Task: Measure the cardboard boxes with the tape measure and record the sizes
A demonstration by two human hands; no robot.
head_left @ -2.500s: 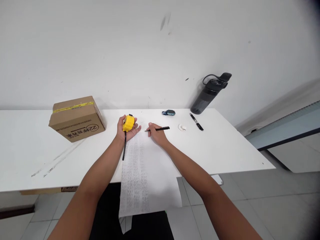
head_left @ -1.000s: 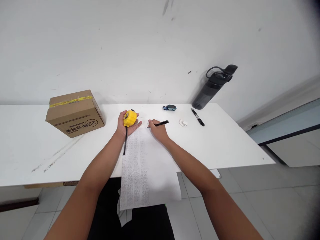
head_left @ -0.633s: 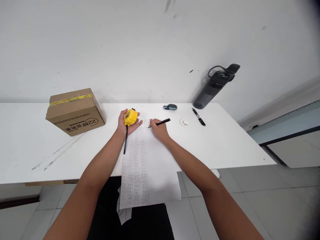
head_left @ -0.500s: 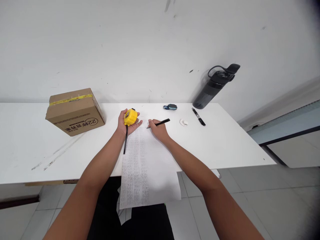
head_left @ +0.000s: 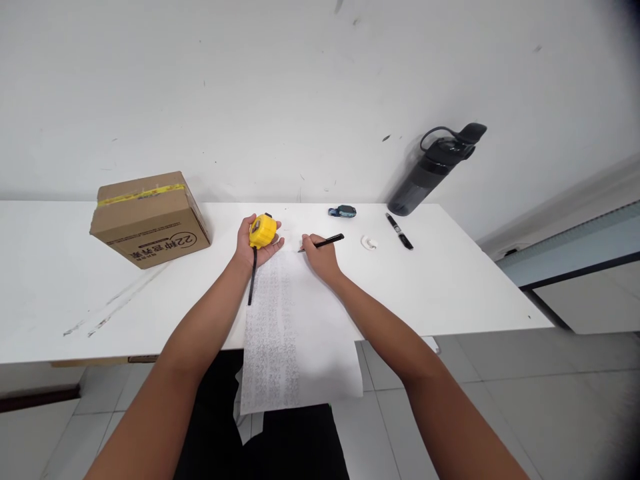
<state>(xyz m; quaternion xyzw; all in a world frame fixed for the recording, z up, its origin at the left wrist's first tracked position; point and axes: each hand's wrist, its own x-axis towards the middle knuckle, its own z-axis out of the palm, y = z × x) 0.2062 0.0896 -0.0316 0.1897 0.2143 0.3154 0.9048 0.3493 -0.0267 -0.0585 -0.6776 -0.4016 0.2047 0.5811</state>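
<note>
My left hand (head_left: pixel 245 247) is closed around a yellow tape measure (head_left: pixel 263 230), whose black strap (head_left: pixel 253 277) hangs down over the paper's left edge. In my right hand (head_left: pixel 320 257) a black pen (head_left: pixel 327 242) is pinched, tip down near the top of the paper. The sheet of paper (head_left: pixel 325 333) lies under both hands and hangs over the front edge of the table. Dense rows of small writing fill its left part; the right part is blank. Whether the pen tip touches the paper, I cannot tell.
A cardboard box (head_left: pixel 155 230) with yellow tape stands left on the white table (head_left: pixel 440 293). To the right lie a small dark blue-green object (head_left: pixel 343 211), a crumpled white piece (head_left: pixel 369 243) and a black marker (head_left: pixel 399 232). A dark bottle (head_left: pixel 433 170) stands near the wall.
My right hand has shifted slightly right with the pen. The left hand still holds the tape measure, and the view has moved a little.
</note>
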